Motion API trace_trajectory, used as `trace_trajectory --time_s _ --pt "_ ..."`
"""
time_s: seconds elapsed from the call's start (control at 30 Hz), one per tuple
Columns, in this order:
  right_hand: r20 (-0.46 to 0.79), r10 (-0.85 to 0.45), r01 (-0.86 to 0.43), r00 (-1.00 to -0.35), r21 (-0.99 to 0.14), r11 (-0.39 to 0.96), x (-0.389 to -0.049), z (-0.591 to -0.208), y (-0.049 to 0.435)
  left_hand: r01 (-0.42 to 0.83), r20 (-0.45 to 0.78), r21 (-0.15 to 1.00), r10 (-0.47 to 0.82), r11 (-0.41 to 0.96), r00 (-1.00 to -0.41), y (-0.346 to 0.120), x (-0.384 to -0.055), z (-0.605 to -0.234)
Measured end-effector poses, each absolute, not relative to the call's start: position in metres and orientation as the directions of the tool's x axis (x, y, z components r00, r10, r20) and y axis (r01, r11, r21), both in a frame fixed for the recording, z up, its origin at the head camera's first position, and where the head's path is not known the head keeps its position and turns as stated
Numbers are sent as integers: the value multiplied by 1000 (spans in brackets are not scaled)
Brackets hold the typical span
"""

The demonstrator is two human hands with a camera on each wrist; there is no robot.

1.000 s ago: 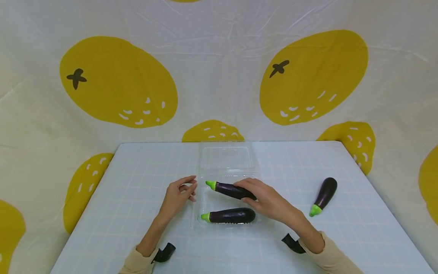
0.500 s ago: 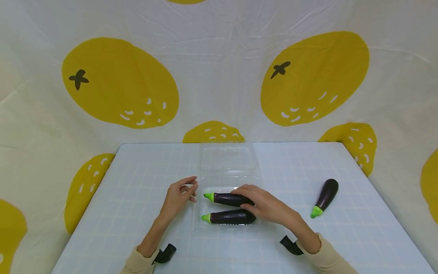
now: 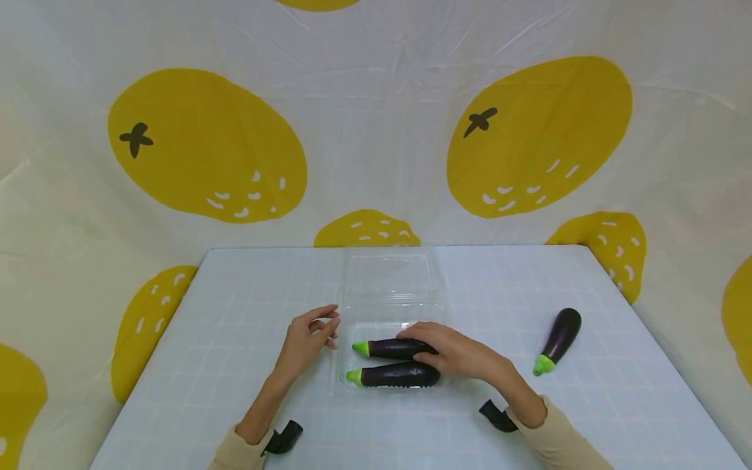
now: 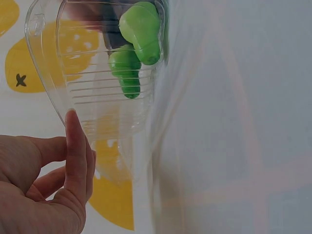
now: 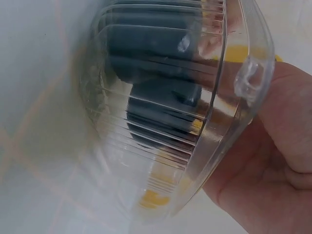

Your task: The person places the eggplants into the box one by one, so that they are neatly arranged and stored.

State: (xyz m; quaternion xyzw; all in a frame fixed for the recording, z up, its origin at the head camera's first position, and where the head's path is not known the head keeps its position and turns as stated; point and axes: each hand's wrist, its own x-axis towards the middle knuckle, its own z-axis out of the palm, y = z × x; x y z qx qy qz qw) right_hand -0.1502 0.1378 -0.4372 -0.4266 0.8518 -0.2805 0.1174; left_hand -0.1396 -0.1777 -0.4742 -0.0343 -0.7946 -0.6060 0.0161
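The clear container (image 3: 392, 309) is seen on the table (image 3: 247, 313), its lid (image 3: 390, 271) opened back to the table's far edge. The rear eggplant (image 3: 388, 348) is held between thumb and fingers of the right hand (image 3: 452, 349), inside the container, behind the front eggplant (image 3: 393, 374). The left hand (image 3: 305, 336) is poised at the left rim, fingers loosely extended, nothing held. A strip of table separates the right rim from the third eggplant (image 3: 561, 336). Compared with one second earlier, the rear eggplant has been brought forward, just beside the front one.
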Motion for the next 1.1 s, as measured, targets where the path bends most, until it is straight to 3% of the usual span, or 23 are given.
trace_trajectory --time_s 0.53,1.1 --pt "-8 -821 -630 -570 -637 444 -158 -444 141 68 63 962 28 265 -998 -176 -139 -474" --pt "34 -787 -643 -616 -599 477 -155 -442 144 67 61 960 31 270 -998 -177 -139 -475"
